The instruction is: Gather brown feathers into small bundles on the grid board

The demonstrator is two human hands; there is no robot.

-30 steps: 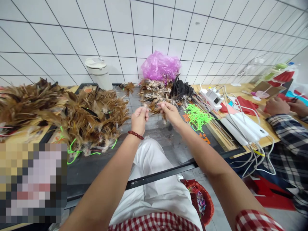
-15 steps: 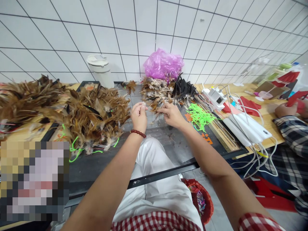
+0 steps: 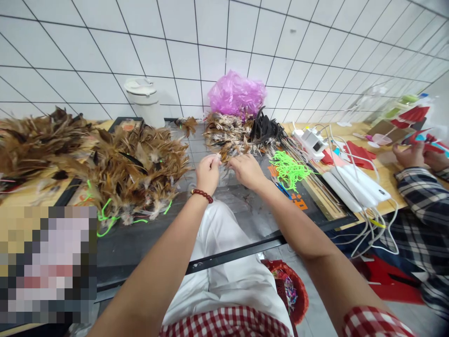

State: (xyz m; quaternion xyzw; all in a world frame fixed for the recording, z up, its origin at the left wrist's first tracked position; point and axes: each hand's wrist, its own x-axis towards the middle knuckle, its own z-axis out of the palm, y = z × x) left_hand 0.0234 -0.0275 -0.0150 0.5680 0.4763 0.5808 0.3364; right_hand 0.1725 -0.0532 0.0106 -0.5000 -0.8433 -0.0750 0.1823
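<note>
Right hand (image 3: pixel 248 171) now nears left hand (image 3: pixel 207 174) inside the table's (image 3: pixel 150 243) front edge — apparently two-handed handling; left pinches a pale wisp (image 3: pixel 219 156), right grip indiscernible.

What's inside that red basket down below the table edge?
In the red basket, a tangle of thin, multicoloured scraps shows. Whatever lies beneath them, and the basket's bottom, is covered.

Head-worn view, looking forward (and down), near

White tiled wall (image 3: pixel 168 56) with dark joints, pale wooden tabletop (image 3: pixel 387 174), grey floor (image 3: pixel 317 316)
</note>
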